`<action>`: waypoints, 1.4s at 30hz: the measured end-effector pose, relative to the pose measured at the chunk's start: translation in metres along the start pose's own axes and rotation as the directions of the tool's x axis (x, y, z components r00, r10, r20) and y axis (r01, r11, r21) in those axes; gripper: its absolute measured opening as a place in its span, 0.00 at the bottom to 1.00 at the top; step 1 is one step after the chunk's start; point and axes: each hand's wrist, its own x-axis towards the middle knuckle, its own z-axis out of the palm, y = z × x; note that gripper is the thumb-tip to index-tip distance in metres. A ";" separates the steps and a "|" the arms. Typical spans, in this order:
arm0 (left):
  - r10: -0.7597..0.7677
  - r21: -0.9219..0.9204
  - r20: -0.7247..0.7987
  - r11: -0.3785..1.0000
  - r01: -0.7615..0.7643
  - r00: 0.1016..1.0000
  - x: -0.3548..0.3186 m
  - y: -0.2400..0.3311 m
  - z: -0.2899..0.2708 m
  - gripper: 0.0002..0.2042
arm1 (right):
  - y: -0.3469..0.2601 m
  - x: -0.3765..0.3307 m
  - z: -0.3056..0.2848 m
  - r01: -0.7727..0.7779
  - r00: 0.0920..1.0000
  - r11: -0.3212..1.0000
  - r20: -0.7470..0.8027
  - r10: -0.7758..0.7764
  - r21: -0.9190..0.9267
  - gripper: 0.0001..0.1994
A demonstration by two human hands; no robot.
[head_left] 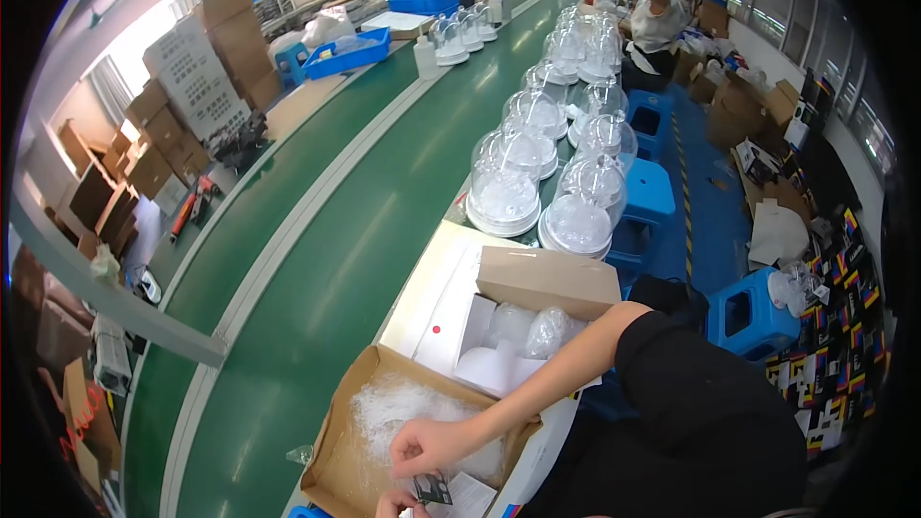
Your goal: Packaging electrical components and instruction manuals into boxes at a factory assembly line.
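Brown carton point(338, 456) w/ clear bags | R hand point(432, 443) fingers pinch dark card point(434, 489) | L hand point(395, 505) grip unclear

Clear domes point(537, 168) on white bases, double row running toward 12 o'clock along the green belt point(336, 259). Blue stools point(652, 201) at 2–3 o'clock beside the row. Blue bins point(384, 24) at 11 o'clock. Brown cartons point(206, 58) stacked at 10 o'clock. Seated person point(662, 14) at 1 o'clock. Flat cardboard point(777, 230) on the blue floor, 3 o'clock.

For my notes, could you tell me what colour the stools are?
Blue stools, clearest in the head view.
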 end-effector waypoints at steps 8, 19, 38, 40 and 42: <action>-0.019 -0.465 -0.066 0.885 -0.014 0.998 -0.003 -0.034 0.001 0.05 | 0.007 -0.006 0.000 0.302 0.952 0.866 0.176 -0.251 -0.399 0.14; -0.312 -0.452 0.021 0.844 0.288 0.950 0.002 -0.013 -0.002 0.03 | 0.023 -0.001 0.001 0.097 0.961 0.976 0.274 -0.041 -0.193 0.11; -0.111 -0.290 -0.244 0.956 0.037 0.963 -0.003 -0.042 0.003 0.09 | 0.019 0.003 0.002 0.007 0.979 0.998 0.201 -0.019 0.060 0.06; -0.065 -0.354 -0.242 0.935 -0.026 0.968 0.008 -0.042 0.006 0.09 | 0.021 0.003 -0.001 -0.002 0.985 0.996 0.173 -0.013 0.087 0.08; -0.043 -0.357 -0.232 0.933 -0.044 0.972 0.023 -0.049 0.007 0.09 | 0.023 0.003 -0.002 0.000 0.989 0.994 0.147 -0.015 0.105 0.10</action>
